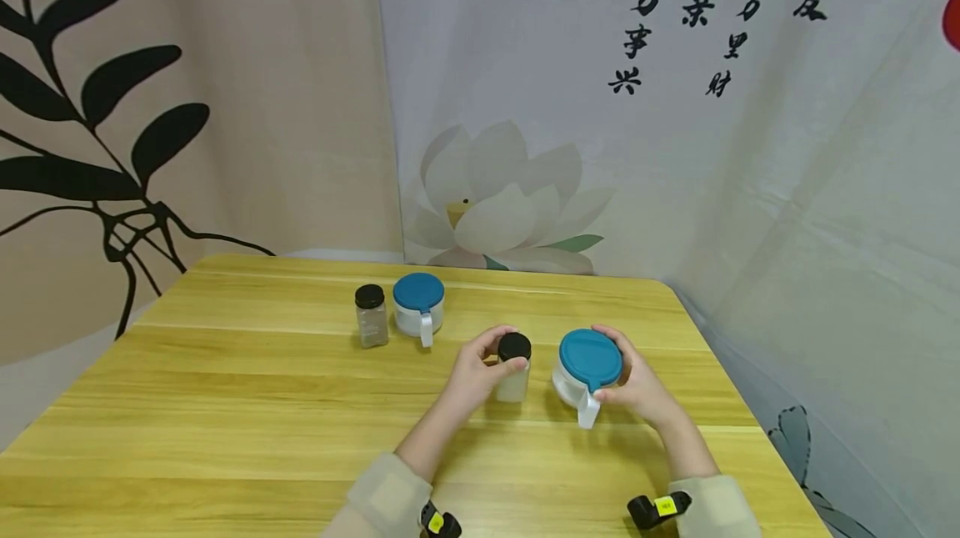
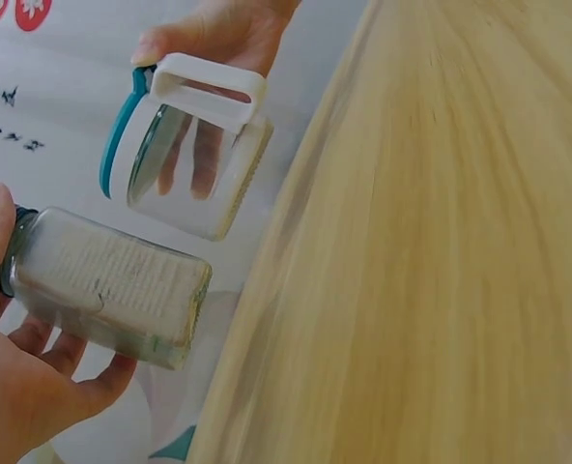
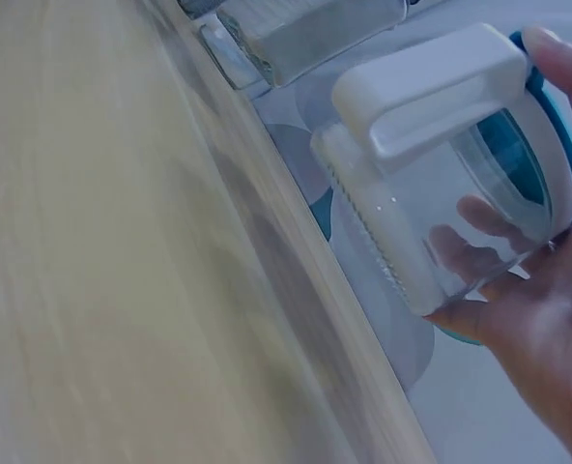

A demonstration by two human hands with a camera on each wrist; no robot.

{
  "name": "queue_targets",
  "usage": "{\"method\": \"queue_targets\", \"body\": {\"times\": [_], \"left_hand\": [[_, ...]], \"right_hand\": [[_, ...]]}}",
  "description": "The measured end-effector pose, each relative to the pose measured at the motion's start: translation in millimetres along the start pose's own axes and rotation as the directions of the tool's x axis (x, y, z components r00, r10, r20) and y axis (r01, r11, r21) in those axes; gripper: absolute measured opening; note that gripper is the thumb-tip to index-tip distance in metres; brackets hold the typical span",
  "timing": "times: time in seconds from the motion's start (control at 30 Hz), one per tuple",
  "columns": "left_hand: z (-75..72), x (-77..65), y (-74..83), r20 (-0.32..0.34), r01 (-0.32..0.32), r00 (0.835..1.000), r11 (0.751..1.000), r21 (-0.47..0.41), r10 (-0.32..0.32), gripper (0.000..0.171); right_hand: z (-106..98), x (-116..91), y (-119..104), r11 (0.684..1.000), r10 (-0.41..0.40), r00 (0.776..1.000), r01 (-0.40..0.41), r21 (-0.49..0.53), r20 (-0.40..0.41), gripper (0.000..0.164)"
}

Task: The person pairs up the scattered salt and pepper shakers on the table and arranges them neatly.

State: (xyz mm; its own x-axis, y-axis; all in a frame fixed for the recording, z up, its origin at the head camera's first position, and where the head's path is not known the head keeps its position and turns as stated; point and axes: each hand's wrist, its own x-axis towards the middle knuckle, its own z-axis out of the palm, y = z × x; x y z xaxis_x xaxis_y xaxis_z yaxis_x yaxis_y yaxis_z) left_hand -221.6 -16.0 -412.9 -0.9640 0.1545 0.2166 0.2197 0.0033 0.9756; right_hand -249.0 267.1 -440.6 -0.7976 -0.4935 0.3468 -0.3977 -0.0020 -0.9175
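Note:
My left hand (image 1: 472, 367) grips a small square glass spice jar (image 2: 112, 285) with a black lid (image 1: 514, 345), thumb and fingers around its upper part. To the right, my right hand (image 1: 637, 384) holds a clear glass seasoning pot (image 3: 431, 217) with a blue lid (image 1: 591, 358) and a white handle (image 2: 209, 92). Its fingers show through the glass in the right wrist view, with the thumb at the lid by the handle. In both wrist views a gap shows between the held containers' bases and the tabletop. The two containers are side by side, apart.
Farther back on the wooden table (image 1: 247, 404) stand another black-lidded spice jar (image 1: 372, 325) and another blue-lidded seasoning pot (image 1: 418, 304), close together. A printed cloth (image 1: 517, 213) hangs behind the table's far edge.

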Motion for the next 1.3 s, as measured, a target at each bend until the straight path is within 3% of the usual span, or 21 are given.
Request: {"method": "queue_targets", "body": {"times": [0.13, 0.43, 0.63, 0.73, 0.97, 1.3], "left_hand": [[5.7, 8.1, -20.5, -0.002, -0.010, 1.000, 1.000, -0.015, 0.010, 0.043], [14.5, 10.7, -24.2, -0.004, -0.037, 0.999, 0.999, -0.026, 0.037, 0.045], [20.1, 13.5, -25.5, -0.016, -0.020, 1.000, 0.999, -0.035, 0.020, 0.044], [22.8, 13.4, -22.7, -0.019, -0.010, 1.000, 0.999, -0.044, 0.009, 0.042], [28.8, 2.4, 4.5, -0.009, -0.039, 0.999, 0.999, -0.036, 0.038, 0.037], [37.6, 1.5, 7.7, -0.016, -0.039, 0.999, 0.998, -0.056, 0.038, 0.035]], "right_hand": [[-4, -3, 2, 1.000, 0.010, 1.000, -0.010, 0.009, 0.005, 0.090], [-13, -6, 3, 0.999, 0.035, 0.999, -0.035, 0.013, -0.005, 0.092], [-17, -8, 5, 0.999, 0.039, 0.999, -0.039, 0.032, 0.003, 0.087], [-19, -10, 6, 0.998, 0.044, 0.999, -0.044, 0.039, 0.004, 0.089], [-23, -12, 7, 0.998, 0.059, 0.998, -0.060, 0.029, 0.014, 0.090], [-29, -15, 8, 0.996, 0.091, 0.996, -0.091, -0.024, 0.010, 0.090]]}}
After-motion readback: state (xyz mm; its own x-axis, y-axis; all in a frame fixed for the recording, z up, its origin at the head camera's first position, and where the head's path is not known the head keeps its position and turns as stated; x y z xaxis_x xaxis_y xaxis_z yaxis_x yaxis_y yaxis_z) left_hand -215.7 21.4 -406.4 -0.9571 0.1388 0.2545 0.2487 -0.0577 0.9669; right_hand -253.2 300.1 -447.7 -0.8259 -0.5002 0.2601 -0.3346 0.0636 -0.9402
